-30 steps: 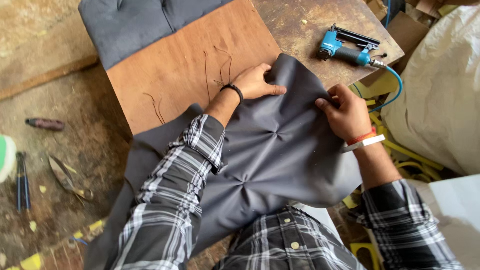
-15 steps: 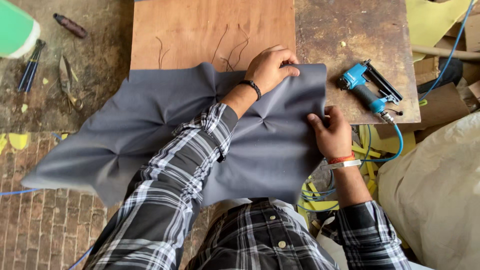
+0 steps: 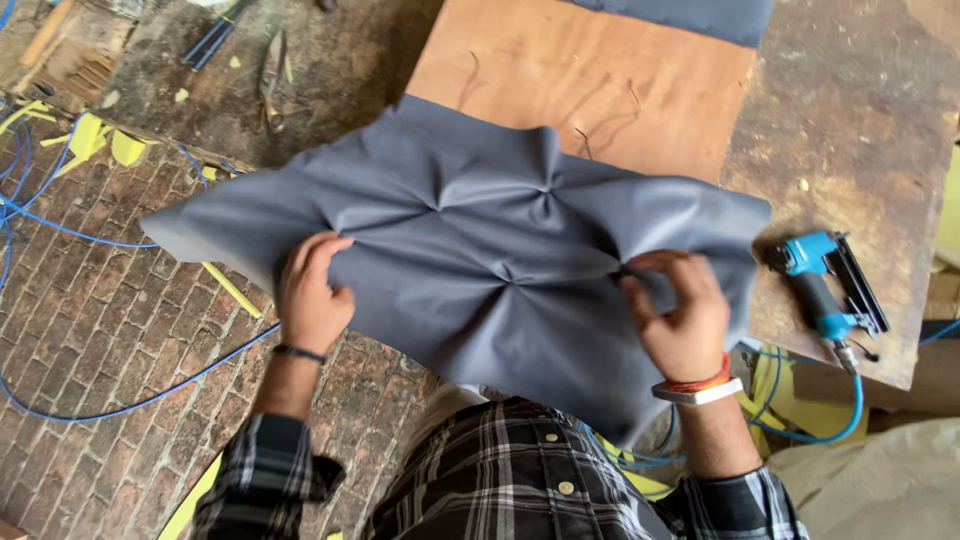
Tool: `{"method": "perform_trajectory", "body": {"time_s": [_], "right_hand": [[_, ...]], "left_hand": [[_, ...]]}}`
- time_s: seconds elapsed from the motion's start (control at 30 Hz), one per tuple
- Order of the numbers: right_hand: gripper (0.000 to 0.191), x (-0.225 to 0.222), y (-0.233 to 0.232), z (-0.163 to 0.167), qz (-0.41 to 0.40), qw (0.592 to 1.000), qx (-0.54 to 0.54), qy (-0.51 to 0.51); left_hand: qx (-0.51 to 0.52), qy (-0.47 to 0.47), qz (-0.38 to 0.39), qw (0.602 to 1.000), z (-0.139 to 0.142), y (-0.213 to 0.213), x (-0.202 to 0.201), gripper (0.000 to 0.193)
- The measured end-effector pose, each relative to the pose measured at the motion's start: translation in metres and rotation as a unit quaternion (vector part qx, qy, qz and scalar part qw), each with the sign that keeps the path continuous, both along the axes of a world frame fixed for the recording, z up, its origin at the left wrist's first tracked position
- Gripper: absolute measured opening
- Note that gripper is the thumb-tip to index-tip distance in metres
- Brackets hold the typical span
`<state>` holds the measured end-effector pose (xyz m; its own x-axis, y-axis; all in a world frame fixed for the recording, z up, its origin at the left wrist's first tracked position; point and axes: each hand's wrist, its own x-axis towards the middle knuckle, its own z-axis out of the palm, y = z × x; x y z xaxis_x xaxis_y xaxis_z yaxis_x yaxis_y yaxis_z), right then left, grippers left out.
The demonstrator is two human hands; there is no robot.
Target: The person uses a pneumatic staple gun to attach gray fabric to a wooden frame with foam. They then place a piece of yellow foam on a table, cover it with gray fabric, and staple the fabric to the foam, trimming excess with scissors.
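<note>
A grey tufted fabric sheet (image 3: 470, 240) with gathered pleats lies half on a brown plywood board (image 3: 590, 85) and hangs off the workbench toward me. My left hand (image 3: 312, 295) grips the fabric's near left part, fingers curled on a fold. My right hand (image 3: 680, 315) pinches a pleat on the right side of the fabric between thumb and fingers. Both arms wear plaid sleeves.
A blue pneumatic stapler (image 3: 825, 285) lies on the worn bench (image 3: 860, 150) right of the fabric, its blue hose (image 3: 830, 425) looping down. Scissors (image 3: 270, 75) and tools lie at the top left. Blue cords (image 3: 120, 400) run over the brick floor (image 3: 90, 330).
My left hand came off the fabric's far edge and now holds its near left part. The right hand shifted onto a pleat. The fabric is pulled toward me and spread wider.
</note>
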<state>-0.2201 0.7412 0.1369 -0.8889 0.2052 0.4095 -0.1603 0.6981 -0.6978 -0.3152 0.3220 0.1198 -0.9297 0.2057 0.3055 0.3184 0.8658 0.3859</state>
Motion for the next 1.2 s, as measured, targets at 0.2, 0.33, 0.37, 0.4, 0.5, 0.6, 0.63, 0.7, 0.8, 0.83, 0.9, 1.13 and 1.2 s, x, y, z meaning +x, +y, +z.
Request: {"method": "perform_trajectory", "body": {"time_s": [0.2,0.33,0.37,0.4,0.5,0.6,0.63,0.7,0.8,0.83,0.9,1.13,1.2], "right_hand": [[0.049,-0.035,-0.093,0.014,0.22,0.969,0.033,-0.106],[0.097,-0.031,-0.146,0.007,0.198,0.945,0.158,-0.205],[0.11,-0.026,-0.154,0.005,0.178,0.938,0.196,-0.225],[0.117,-0.021,-0.161,0.002,0.161,0.934,0.214,-0.238],[0.13,-0.002,-0.176,-0.007,0.121,0.925,0.258,-0.253],[0.11,0.017,-0.188,-0.018,0.073,0.925,0.297,-0.227],[0.094,0.024,-0.191,-0.02,0.052,0.918,0.32,-0.227],[0.068,0.039,-0.192,-0.022,0.025,0.936,0.302,-0.182],[0.044,0.054,-0.188,-0.018,0.0,0.971,0.217,-0.098],[0.043,0.057,-0.188,-0.016,-0.015,0.97,0.216,-0.11],[0.043,0.061,-0.189,-0.011,-0.019,0.967,0.211,-0.145],[0.029,0.059,-0.194,-0.004,0.047,0.97,0.114,-0.209],[0.028,0.068,-0.185,-0.003,0.062,0.971,0.059,-0.224]], "left_hand": [[-0.181,-0.032,-0.074,0.98,-0.047,-0.06,0.005,0.088],[-0.14,0.07,-0.169,0.973,-0.069,-0.089,-0.012,0.073],[-0.137,0.104,-0.197,0.965,-0.071,-0.097,-0.019,0.069],[-0.102,0.115,-0.238,0.959,-0.069,-0.106,-0.023,0.063],[-0.008,0.13,-0.324,0.937,-0.056,-0.128,-0.034,0.047],[0.045,0.132,-0.351,0.926,-0.041,-0.137,-0.042,0.027],[0.058,0.135,-0.354,0.924,-0.037,-0.138,-0.042,0.02],[0.069,0.129,-0.358,0.922,-0.034,-0.141,-0.044,0.014],[0.061,0.108,-0.356,0.926,-0.038,-0.148,-0.045,0.016],[0.057,0.101,-0.356,0.927,-0.042,-0.15,-0.046,0.017],[0.048,0.08,-0.356,0.93,-0.049,-0.153,-0.049,0.015],[-0.047,-0.147,-0.342,0.927,-0.016,-0.145,-0.059,0.028],[-0.094,-0.307,-0.334,0.886,0.012,-0.131,-0.06,0.031]]}}
